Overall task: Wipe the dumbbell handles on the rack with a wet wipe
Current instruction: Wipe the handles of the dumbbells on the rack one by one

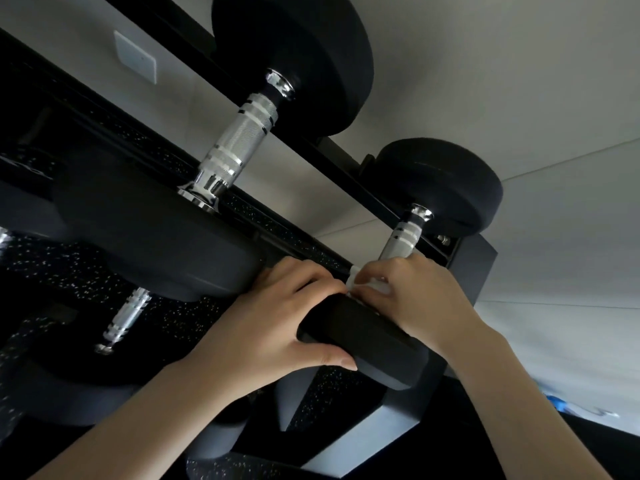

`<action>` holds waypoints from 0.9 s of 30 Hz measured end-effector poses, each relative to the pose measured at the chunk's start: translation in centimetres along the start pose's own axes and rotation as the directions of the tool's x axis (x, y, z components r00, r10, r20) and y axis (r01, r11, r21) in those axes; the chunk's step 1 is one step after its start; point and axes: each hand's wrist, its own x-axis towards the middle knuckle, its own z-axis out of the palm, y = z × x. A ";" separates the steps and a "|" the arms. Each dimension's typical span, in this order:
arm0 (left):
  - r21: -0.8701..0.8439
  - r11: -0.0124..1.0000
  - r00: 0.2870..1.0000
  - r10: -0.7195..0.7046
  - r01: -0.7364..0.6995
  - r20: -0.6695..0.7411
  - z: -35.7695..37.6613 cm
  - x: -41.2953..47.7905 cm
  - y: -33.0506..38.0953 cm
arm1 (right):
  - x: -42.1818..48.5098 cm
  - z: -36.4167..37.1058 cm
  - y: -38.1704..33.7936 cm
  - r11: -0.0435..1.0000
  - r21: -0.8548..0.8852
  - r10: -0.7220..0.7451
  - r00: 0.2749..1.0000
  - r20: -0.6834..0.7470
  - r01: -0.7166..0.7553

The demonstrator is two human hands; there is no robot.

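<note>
Dumbbell handle (401,240) is knurled chrome; right hand (419,299) pinches white wipe (374,284) against it; left hand (277,323) grips head (363,341).

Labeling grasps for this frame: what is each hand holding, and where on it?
The left hand grips the small dumbbell's near weight head. The right hand pinches a white wet wipe round the near end of its handle.

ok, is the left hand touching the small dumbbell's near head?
Touching. The head view shows the left hand with thumb and fingers wrapped round the near dumbbell head.
</note>
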 end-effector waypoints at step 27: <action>-0.004 1.000 0.999 0.017 -0.018 -0.028 0.3 0.1 -0.4 | 3.6 -2.3 1.0 0.970 -0.105 0.204 0.966 -0.156 -0.221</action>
